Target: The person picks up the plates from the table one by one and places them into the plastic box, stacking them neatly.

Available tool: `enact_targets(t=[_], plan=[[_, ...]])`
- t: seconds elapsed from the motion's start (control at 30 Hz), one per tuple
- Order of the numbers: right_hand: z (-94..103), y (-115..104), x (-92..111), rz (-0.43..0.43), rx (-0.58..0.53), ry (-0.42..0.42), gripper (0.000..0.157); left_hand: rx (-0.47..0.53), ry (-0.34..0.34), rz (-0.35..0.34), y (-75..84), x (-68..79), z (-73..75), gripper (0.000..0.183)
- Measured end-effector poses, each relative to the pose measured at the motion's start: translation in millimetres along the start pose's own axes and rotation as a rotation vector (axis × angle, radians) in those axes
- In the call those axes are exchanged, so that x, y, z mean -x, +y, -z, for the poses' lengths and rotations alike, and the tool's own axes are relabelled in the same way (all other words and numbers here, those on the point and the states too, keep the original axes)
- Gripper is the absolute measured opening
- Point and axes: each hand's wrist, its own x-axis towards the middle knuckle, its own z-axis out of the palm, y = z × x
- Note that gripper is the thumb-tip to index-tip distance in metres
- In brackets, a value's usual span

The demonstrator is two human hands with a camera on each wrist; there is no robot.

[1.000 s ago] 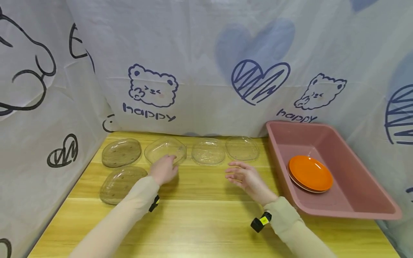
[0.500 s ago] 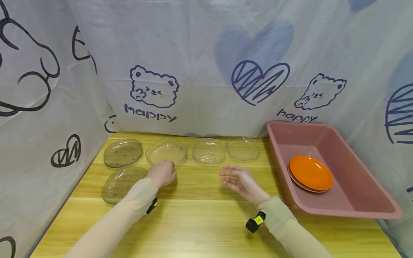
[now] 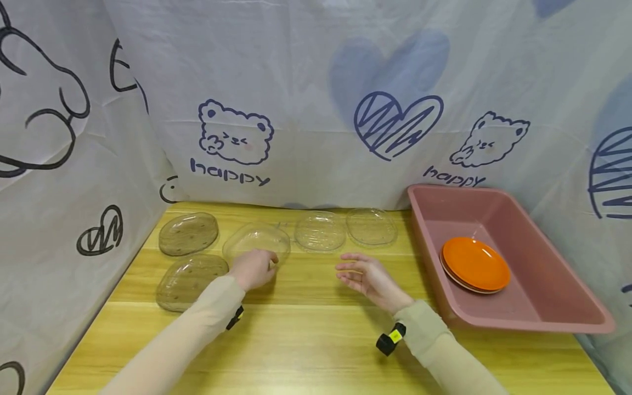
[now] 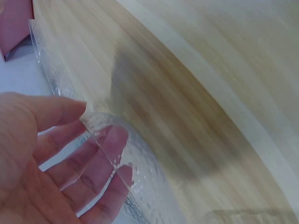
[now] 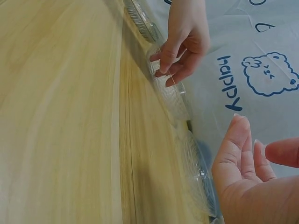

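Observation:
My left hand (image 3: 253,269) pinches the near edge of a clear, textured plate (image 3: 260,236). In the left wrist view the thumb lies at the rim of this plate (image 4: 149,163) and the other fingers show through it from beneath. The plate is tilted, its near edge raised. Over the table, to the left of the pink tub, my right hand (image 3: 372,280) hovers with loosely bent fingers and holds nothing. Two more clear plates, one (image 3: 320,231) and another (image 3: 371,226), lie to the right of the pinched one.
Two brownish see-through plates, a far one (image 3: 188,234) and a near one (image 3: 190,280), lie at the left. A pink tub (image 3: 563,274) at the right holds a stack with an orange plate (image 3: 475,264) on top. A printed curtain (image 3: 306,153) closes off the back.
The clear plate in my left hand has tipped up and come slightly towards me. My right hand drifted a little left at first, then stayed still.

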Motion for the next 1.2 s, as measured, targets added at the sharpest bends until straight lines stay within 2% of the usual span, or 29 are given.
enact_targets(t=[0.3, 0.43, 0.6, 0.7, 0.77, 0.87, 1.0, 1.2], plan=[[-0.1, 4.5, -2.1, -0.009, 0.005, 0.007, 0.044, 0.074, -0.088, -0.107, 13.4, -0.5, 1.0, 0.022], [-5.3, 7.1, -1.9, -0.015, 0.002, 0.02, 0.046, 0.133, -0.054, -0.128, 10.5, -5.0, 12.6, 0.022], [-15.1, 9.1, -0.7, -0.006, 0.002, 0.039, 0.046, 0.148, 0.071, -0.081, -5.5, -13.9, 31.9, 0.036], [-20.5, 9.3, -1.1, -0.002, -0.013, 0.055, 0.045, 0.152, 0.122, -0.017, -18.1, -18.7, 38.5, 0.048], [-24.4, 8.6, -2.4, 0.003, -0.027, 0.067, 0.045, 0.158, 0.133, 0.027, -26.6, -22.0, 40.5, 0.054], [-30.7, 7.3, -4.7, 0.012, -0.052, 0.079, 0.046, 0.162, 0.112, 0.074, -36.7, -25.0, 41.0, 0.058], [-38.8, 6.1, -7.8, 0.017, -0.067, 0.079, 0.048, 0.201, 0.038, 0.124, -46.5, -26.1, 38.1, 0.06], [-45.2, 8.9, -11.8, 0.014, -0.069, 0.057, 0.045, 0.256, -0.021, 0.139, -57.1, -30.0, 29.7, 0.06]])
